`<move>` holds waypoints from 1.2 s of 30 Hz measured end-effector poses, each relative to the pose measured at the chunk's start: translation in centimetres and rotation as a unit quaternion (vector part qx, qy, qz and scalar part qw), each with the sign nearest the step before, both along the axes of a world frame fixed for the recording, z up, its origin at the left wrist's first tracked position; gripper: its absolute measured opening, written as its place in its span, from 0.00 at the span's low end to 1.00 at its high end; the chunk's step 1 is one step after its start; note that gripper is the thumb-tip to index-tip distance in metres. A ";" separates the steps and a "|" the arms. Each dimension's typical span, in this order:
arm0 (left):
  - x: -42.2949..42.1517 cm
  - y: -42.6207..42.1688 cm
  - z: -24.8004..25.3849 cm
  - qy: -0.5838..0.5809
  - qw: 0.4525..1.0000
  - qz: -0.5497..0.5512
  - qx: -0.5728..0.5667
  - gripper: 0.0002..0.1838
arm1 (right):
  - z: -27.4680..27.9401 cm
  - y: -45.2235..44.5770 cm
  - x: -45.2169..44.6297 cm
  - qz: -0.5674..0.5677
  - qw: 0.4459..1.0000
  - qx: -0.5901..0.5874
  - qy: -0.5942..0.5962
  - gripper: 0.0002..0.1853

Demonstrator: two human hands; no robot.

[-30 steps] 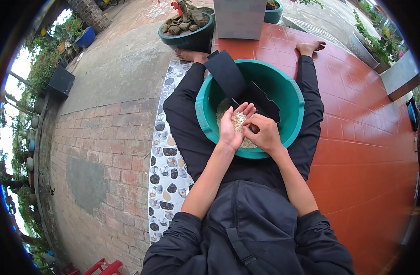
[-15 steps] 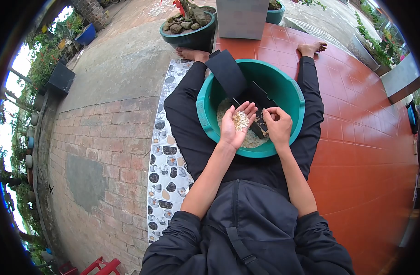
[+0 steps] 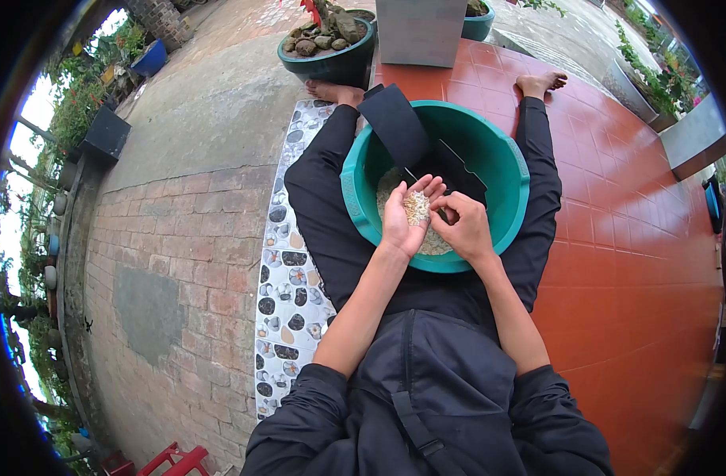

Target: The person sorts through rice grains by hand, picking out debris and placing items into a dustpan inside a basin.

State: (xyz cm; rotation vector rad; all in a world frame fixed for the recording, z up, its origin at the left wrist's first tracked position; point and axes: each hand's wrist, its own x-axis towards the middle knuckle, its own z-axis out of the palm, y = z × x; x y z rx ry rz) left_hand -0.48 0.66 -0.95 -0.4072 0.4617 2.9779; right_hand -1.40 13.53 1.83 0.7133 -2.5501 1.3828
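Note:
My left hand point(image 3: 406, 220) is palm up and slightly cupped, holding a small heap of pale rice-like grains point(image 3: 416, 207). The fingers of my right hand point(image 3: 464, 225) are pinched together at the edge of that heap; what is between the fingertips is too small to make out. Both hands are over a green plastic tub point(image 3: 512, 205) between my legs. More pale grains point(image 3: 388, 184) lie in the bottom of the tub, partly hidden by my hands. A black curved panel point(image 3: 396, 127) leans over the tub's far left rim, with another dark flat piece point(image 3: 455, 168) inside.
Red floor tiles point(image 3: 609, 270) lie to the right, with a pebble-patterned tile strip point(image 3: 287, 317) at left. Beyond the tub stand a grey pillar base point(image 3: 417, 33) and a potted plant with stones point(image 3: 327, 51). A red plastic stool point(image 3: 176, 460) is at lower left.
My right hand has moved left, from over the tub's right part to the grains in my left palm, its fingers still pinched. My left hand has stayed nearly in place.

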 end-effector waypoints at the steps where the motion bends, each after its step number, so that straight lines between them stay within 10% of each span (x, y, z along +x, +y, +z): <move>1: 0.0 0.0 0.1 -0.001 1.000 0.000 -0.001 0.26 | 0.1 0.0 0.1 0.005 1.000 0.010 -0.003 0.05; 27: 0.0 -0.1 0.0 0.000 1.000 -0.004 0.004 0.25 | 0.1 0.4 -0.2 -0.022 0.998 -0.055 -0.018 0.05; 36: 0.0 -0.2 -0.2 -0.005 1.000 -0.004 0.001 0.25 | -1.3 1.4 -1.4 -0.191 0.964 -0.140 -0.121 0.09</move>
